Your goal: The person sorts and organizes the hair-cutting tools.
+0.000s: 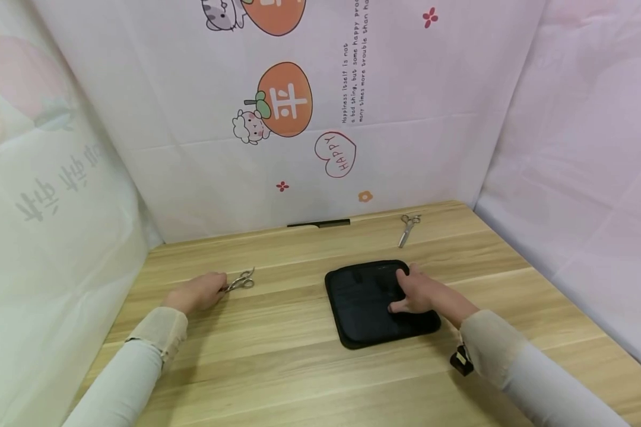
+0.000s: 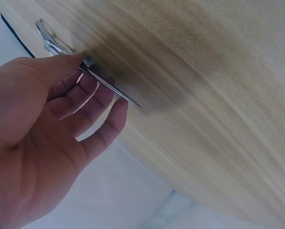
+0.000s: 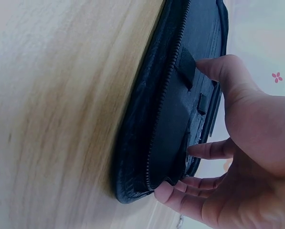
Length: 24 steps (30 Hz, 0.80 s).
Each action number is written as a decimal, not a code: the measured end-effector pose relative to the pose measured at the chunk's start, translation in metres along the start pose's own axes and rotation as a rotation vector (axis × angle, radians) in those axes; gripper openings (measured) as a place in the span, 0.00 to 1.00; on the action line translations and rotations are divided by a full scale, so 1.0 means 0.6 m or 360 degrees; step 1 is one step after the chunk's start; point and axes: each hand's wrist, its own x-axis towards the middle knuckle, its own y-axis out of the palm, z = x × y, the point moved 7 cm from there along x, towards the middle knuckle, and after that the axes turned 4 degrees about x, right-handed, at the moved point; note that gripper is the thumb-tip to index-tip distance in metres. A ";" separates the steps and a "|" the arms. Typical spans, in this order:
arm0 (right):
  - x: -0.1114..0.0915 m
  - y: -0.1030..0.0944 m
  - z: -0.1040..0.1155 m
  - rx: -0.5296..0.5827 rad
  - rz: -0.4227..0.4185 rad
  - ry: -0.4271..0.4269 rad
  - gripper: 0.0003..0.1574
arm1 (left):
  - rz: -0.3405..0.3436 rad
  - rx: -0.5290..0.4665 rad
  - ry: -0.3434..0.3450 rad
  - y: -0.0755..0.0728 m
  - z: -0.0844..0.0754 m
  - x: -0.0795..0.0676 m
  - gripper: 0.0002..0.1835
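Note:
In the head view my left hand (image 1: 205,290) is over the left part of the table and holds a pair of silver scissors (image 1: 243,280). Up close, the left thumb and fingers pinch the scissors (image 2: 111,87) along the blades, with one tip sticking out past the fingers. My right hand (image 1: 419,292) lies with thumb and fingers spread on a black zip case (image 1: 365,296). From the right wrist, the thumb and fingertips touch the case (image 3: 166,138) near its dark straps and edge; the zip teeth run along its side.
A black comb (image 1: 333,223) lies at the back edge of the wooden table (image 1: 278,362). A second pair of scissors (image 1: 408,230) lies at the back right, handles away from me. Printed white sheets (image 1: 192,190) stand behind the table and at both sides.

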 end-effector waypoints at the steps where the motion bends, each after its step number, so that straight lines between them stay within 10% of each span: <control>1: 0.000 0.000 0.000 0.0003 0.0002 0.0001 0.60 | 0.0001 -0.0019 0.0002 0.002 0.001 0.001 0.08; 13: 0.001 -0.004 0.004 -0.0015 0.0029 0.0013 0.59 | -0.0231 -0.0231 0.0233 0.013 0.011 0.006 0.03; 24: 0.002 -0.002 0.000 0.0019 -0.0019 0.0057 0.59 | -0.0287 -0.0294 0.0170 0.007 -0.002 0.010 0.01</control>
